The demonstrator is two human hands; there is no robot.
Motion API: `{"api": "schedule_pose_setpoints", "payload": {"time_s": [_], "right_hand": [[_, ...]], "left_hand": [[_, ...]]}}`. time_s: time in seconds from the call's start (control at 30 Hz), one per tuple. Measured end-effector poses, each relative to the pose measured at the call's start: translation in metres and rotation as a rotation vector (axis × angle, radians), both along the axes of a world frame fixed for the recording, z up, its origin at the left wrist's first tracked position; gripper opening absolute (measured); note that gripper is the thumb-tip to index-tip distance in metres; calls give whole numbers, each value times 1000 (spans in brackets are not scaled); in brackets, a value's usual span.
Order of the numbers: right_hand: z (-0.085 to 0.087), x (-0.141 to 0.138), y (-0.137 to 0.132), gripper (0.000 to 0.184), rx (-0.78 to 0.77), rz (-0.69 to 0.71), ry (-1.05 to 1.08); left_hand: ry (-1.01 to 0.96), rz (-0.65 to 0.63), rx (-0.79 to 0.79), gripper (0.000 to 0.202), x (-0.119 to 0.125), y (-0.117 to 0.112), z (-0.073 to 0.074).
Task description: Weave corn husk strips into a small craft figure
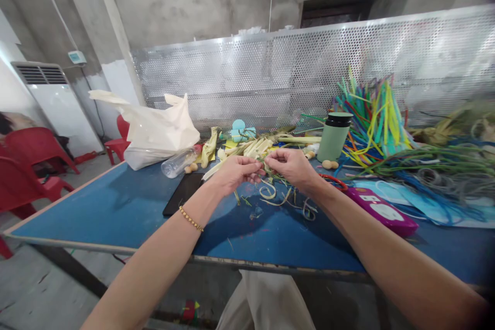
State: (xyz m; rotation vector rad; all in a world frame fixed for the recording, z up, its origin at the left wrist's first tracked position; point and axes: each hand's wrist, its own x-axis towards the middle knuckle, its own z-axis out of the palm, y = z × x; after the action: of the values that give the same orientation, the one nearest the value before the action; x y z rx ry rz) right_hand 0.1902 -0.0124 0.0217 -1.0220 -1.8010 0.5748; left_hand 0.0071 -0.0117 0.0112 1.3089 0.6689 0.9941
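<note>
Forearms (150, 258), two, mine, crossing the table's (247, 241) near edge; left grip (240, 171), right grip (291, 166) pinching greenish strip (265, 166).

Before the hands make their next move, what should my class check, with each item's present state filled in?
1. Bare left hand above the blue tabletop: ok.
2. Bare right hand close beside it: ok.
3. Thin greenish piece firmly held between fingertips: cannot tell, too small.
4. Tabletop near the hands free of pale curled strips: not ok, several lie there.
5. Pale-green cylindrical bottle with black top upright: ok.
6. Clear plastic bottle upright: not ok, lying down.
</note>
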Motion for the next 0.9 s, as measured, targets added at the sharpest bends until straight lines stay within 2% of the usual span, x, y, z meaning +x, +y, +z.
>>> {"api": "schedule_pose_setpoints", "payload": {"time_s": [0.43,0.7,0.9], "right_hand": [[-3,-10,-6,18,137,-59,-89],[-3,-10,-7,17,165,-59,-92],[-5,-8,-4,20,123,-7,-152]], "left_hand": [[9,31,74,22,2,1,-3],[53,43,141,23,0,1,-2],[80,150,174,16,2,0,0]]}}
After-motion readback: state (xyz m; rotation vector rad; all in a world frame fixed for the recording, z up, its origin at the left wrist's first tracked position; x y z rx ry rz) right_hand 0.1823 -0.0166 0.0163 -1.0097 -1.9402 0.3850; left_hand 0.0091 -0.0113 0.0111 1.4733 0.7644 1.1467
